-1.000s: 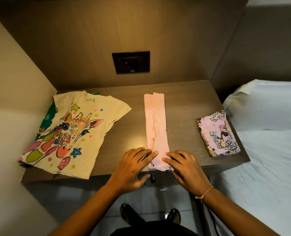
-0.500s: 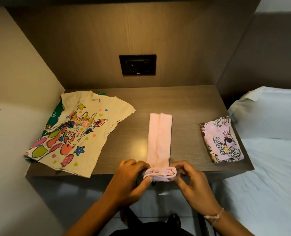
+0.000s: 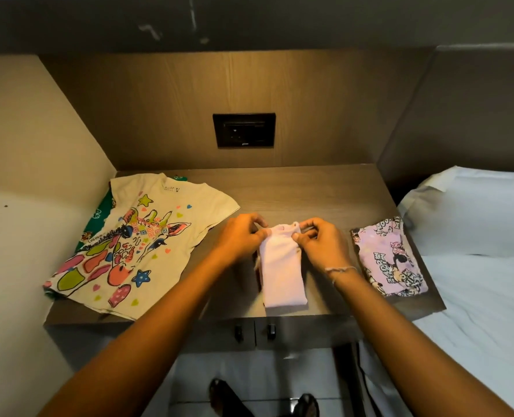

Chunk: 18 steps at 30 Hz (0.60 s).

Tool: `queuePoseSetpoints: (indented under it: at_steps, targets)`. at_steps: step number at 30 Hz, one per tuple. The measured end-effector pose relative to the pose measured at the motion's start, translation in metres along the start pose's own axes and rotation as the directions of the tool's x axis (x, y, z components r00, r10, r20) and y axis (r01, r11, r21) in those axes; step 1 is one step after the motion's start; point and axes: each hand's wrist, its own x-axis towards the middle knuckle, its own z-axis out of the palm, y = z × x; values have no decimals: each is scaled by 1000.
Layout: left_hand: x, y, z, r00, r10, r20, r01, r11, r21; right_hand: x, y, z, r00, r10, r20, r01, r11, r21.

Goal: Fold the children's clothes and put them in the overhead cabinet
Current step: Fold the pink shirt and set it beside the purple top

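Note:
A pale pink garment (image 3: 282,269) lies folded in half lengthwise on the wooden counter (image 3: 298,191). My left hand (image 3: 241,236) pinches its far left corner and my right hand (image 3: 320,242) pinches its far right corner. A cream T-shirt with a colourful giraffe print (image 3: 135,245) lies spread flat at the left, over a green garment (image 3: 98,215) that shows only at its left edge. A folded lilac cartoon-print garment (image 3: 389,257) sits at the counter's right end. The dark underside of the overhead cabinet (image 3: 249,19) runs across the top.
A black socket plate (image 3: 244,130) is set in the back wall panel. A beige wall (image 3: 24,152) closes the left side. A bed with white sheets and a pillow (image 3: 472,206) adjoins the right. Two small knobs (image 3: 254,331) sit below the counter's front edge.
Both hands lifted the near end of the long pink garment and carried it away from me onto the far end, halving its length. The view tilted upward.

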Motion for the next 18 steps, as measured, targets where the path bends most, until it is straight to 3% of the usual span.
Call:
queuePoseSetpoints:
  at_steps: [3,8,11,13,18]
  targets:
    - [17,-13,19,998,-61,-34,62,998,9,16,9,18,999,46,-27,-47,996,-74]
    - [-20,-48,42,959,-126,-253,147,987,67,-13,36,20,993,47,-105,-59,991,-119]
    - [-41,-53,52,964,-211,-161,233,963,133,-35,47,22,995,94,14,-86,957,-275]
    - [-40,-40,55,962,-234,-137,248,965,90,-36,42,28,994,105,22,-91,934,-345]
    - [-19,-22,53,936,-335,-104,328,941,-85,-30,26,40,989,147,14,-135,939,-316]
